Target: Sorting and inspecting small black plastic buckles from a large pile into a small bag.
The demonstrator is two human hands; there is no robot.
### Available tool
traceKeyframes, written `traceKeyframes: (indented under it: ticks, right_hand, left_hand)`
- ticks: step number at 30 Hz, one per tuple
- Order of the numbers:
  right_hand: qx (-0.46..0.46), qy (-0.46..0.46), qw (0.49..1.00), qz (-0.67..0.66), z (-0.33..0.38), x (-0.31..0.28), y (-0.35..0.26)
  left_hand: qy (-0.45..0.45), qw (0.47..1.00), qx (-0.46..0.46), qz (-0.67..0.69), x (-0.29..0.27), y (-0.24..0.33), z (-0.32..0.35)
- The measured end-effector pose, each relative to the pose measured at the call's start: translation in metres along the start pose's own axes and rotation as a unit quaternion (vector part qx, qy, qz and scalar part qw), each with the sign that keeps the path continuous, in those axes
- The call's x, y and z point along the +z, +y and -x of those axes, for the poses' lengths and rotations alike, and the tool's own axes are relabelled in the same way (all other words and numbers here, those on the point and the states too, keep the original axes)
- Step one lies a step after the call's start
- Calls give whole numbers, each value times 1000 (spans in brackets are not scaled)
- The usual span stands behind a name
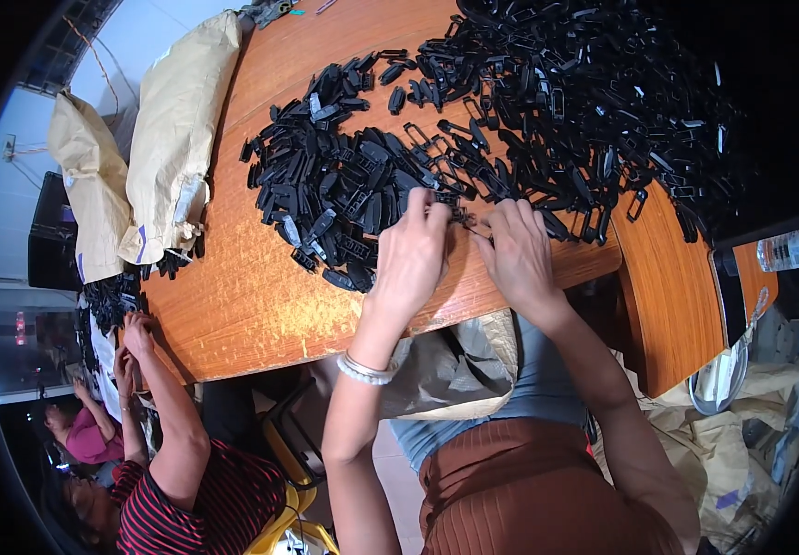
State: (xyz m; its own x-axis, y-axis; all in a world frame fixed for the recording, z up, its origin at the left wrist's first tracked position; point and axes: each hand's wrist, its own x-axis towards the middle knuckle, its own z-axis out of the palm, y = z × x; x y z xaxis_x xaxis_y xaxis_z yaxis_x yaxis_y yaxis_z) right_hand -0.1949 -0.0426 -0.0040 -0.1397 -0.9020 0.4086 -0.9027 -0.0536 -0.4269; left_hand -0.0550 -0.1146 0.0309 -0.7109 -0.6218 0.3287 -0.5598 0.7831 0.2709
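My left hand is closed, its fingertips pinching a small black plastic piece at the near edge of a pile. Just to the right, my right hand has its fingers and thumb drawn together close to that piece. What the right fingertips hold, if anything, is too small to tell. By the left hand spreads a pile of long, rounded black plastic parts, a few with shiny faces. Beyond the right hand lies a larger heap of black plastic parts, many shaped like open frames.
Both piles lie on a wooden table with a worn near edge. An open paper sack lies below that edge, over my lap. Brown paper sacks stand at the left. A co-worker in a striped top handles black parts there.
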Motion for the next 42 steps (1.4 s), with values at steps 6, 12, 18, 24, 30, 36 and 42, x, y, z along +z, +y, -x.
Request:
traceKeyframes:
  ticks: [6, 12, 18, 24, 30, 36, 42]
  right_hand:
    - [66, 11, 985, -161, 6, 2, 6]
    - [10, -63, 939, -338, 18, -30, -15]
    - [-16, -90, 914, -396, 20, -44, -19]
    - [-104, -67, 936, -330, 24, -44, -22]
    - [-138, 0, 948, -286, 23, -44, -33]
    - [-40, -11, 909, -414, 27, -46, -40]
    - [94, -57, 757, -645, 38, -41, -30]
  left_hand:
    - [143, 905, -202, 347, 4, 28, 32]
    - [81, 810, -273, 513, 4, 46, 55]
    - [114, 818, -248, 506, -6, 50, 64]
    - [132, 896, -176, 385, -15, 45, 61]
    - [135, 844, -256, 452, -17, 68, 59]
    - [158, 706, -305, 619, -14, 56, 70]
    - [103, 482, -292, 819, -3, 54, 83]
